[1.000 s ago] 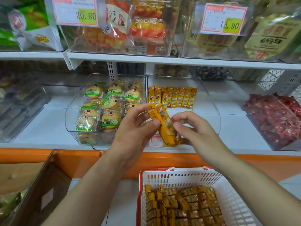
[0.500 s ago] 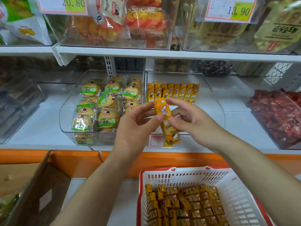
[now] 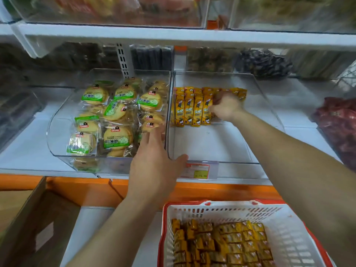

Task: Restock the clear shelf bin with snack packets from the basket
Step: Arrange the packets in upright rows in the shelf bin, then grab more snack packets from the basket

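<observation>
A clear shelf bin (image 3: pixel 210 145) holds two short rows of yellow snack packets (image 3: pixel 189 110) standing at its back left. My right hand (image 3: pixel 226 107) reaches into the bin at the right end of the front row. Its curled fingers pinch a yellow packet against the row, though motion blur hides much of the grip. My left hand (image 3: pixel 154 166) hovers with straight fingers at the bin's front left corner, thumb at the rim, holding nothing. Below, a white basket with a red rim (image 3: pixel 221 211) contains several more yellow packets (image 3: pixel 221 241).
A clear bin of round biscuit packs (image 3: pixel 107 112) adjoins on the left, and a bin of red sweets (image 3: pixel 339 124) stands at the right. An upper shelf (image 3: pixel 173 37) overhangs. A price tag (image 3: pixel 198 171) hangs on the bin front. A cardboard box (image 3: pixel 38 228) sits lower left.
Both hands held one yellow packet in front of the shelf. The left hand let go and lowered to the bin's front; the right hand carried the packet into the bin.
</observation>
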